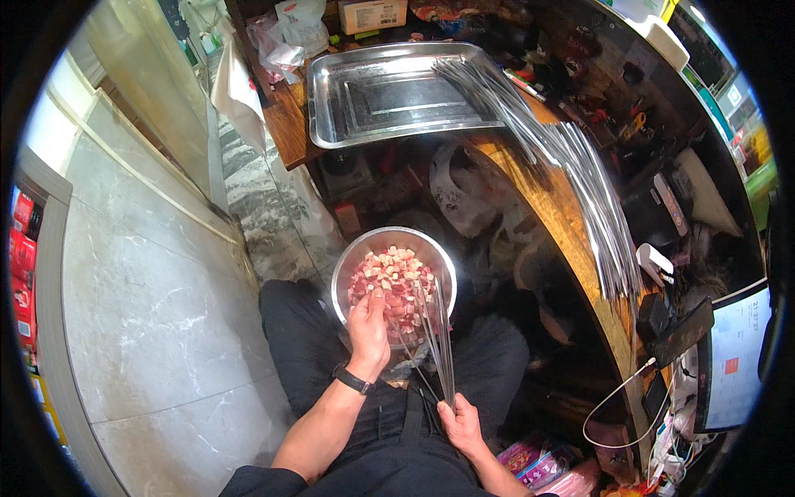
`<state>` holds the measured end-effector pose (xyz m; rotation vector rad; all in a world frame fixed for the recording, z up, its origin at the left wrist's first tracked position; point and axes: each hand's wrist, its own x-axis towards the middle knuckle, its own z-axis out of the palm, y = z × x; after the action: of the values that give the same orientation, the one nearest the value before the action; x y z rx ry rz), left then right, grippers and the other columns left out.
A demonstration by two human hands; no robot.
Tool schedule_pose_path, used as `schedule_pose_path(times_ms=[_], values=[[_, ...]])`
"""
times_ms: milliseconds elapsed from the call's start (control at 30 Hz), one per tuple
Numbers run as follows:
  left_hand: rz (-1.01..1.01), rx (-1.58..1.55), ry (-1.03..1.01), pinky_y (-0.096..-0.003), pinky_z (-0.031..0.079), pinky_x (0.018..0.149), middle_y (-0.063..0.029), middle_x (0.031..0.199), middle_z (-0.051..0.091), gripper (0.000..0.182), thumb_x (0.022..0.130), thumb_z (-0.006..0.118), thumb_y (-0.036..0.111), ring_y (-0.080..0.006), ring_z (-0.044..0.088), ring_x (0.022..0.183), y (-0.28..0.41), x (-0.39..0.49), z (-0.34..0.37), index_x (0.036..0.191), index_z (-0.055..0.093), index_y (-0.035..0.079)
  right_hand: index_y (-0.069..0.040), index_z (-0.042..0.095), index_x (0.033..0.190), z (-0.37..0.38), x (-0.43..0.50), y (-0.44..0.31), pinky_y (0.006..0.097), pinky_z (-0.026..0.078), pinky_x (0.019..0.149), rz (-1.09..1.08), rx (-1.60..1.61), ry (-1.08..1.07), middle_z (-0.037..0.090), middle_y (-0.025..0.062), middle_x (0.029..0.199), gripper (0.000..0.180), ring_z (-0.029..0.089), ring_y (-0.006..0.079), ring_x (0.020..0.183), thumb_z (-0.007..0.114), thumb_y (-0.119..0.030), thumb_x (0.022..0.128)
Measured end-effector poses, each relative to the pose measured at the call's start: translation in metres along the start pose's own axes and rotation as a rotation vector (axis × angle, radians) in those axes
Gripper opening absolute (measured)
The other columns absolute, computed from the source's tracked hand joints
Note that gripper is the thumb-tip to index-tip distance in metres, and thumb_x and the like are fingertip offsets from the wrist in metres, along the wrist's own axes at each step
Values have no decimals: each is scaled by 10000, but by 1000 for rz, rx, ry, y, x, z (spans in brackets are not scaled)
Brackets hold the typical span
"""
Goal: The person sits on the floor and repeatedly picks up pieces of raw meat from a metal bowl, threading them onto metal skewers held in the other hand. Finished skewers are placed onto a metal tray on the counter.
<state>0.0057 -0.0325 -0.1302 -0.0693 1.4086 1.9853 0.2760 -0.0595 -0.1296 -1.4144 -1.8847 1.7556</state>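
Note:
A round stainless steel bowl (448,261) between my knees holds cubes of raw meat and pale fat (392,266). My left hand (369,323), with a dark watch on its wrist, is over the bowl's near left part, fingers bent down at the meat; whether a cube is between them cannot be told. My right hand (461,422) grips the lower ends of a bunch of thin metal skewers (442,348) to the right of my lap. Their far ends reach over the bowl's right side, and one skewer slants apart from the bunch towards my left hand.
A rectangular steel tray (397,127) lies on the wooden counter (292,127) ahead. Many metal skewers (590,192) lie from the tray along the curved counter to the right. Beyond them stand a monitor (733,366) and a white cable (587,428). Plastic packages (534,463) sit low at right.

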Motion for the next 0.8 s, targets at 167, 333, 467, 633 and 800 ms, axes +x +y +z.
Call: schedule_pose_path(times_ms=[167,333,467,633,800], values=[[2,18,48,-262,506,628,-65,843,705,269,1082,575,251,-141,648,672,-8,-1,-7,1008,665,8,-19,513,828,1,-5,-3,297,365,515,-120,-10,71,441,7,625,268,386,63,607,670,-153,998],[-7,-1,62,-249,491,624,-45,840,691,244,1084,571,254,-125,640,693,-8,-9,-1,1006,655,39,-17,522,821,1,-6,-5,301,368,516,-97,-50,96,452,12,625,258,389,61,609,678,-141,985],[-28,-14,43,-254,505,638,-47,848,690,237,1083,574,248,-128,644,703,-8,-15,6,1025,661,35,-20,538,823,3,-6,0,301,366,517,-131,-50,128,449,3,621,245,387,56,612,686,-140,977],[-76,-22,0,-280,534,668,-90,861,714,296,1088,568,261,-150,662,709,-14,-19,8,1088,677,-14,-22,545,829,5,-4,2,292,372,523,-126,-33,144,437,-1,618,245,387,53,619,692,-148,978],[-155,-147,-129,-368,596,843,-175,1118,722,508,1121,442,406,-231,718,921,2,-20,4,1376,508,-28,-21,535,821,4,0,-2,290,380,528,-98,-28,137,438,2,616,263,388,54,624,696,-154,980]])
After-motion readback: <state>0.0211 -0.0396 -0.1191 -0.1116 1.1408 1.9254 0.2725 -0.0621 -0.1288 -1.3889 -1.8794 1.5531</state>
